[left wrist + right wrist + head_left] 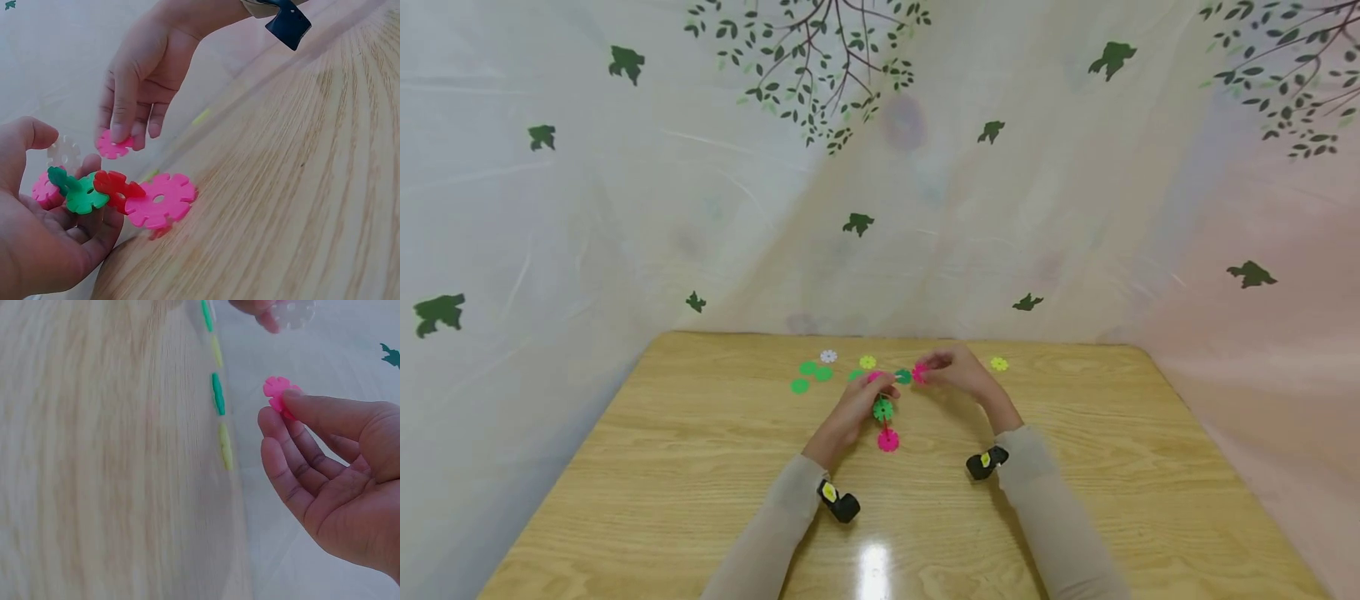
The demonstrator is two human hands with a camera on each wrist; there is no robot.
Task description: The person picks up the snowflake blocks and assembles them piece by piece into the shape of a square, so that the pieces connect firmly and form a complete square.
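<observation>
Head view takes in the whole table (700, 500), with a person's two hands over its far part, apart from each other. The left hand (850, 408) grips a chain of linked flower-shaped discs that hangs toward the person, and the right hand (955, 372) pinches a pink disc (919, 373), separate from that chain. Only from this view do I see how the loose pieces are spread: a white disc (828, 356), a cluster of three green discs (808, 367) and a yellow disc (867, 362) left of the hands, another yellow one beyond the right hand. Behind hangs a cloth (760, 217) printed with branches and dark green birds.

Left wrist view brings out the chain's make-up: pink beside the palm, then dark green, brighter green, red (117, 190) and pink at the far end. Fingers curl beneath it, and a pale disc (65, 154) stands by the thumb; I can't tell whether it joins the chain.

Right wrist view shows the thumb pressed on the held pink disc, the other fingers bent, while green and yellow discs appear edge-on along the tabletop.
</observation>
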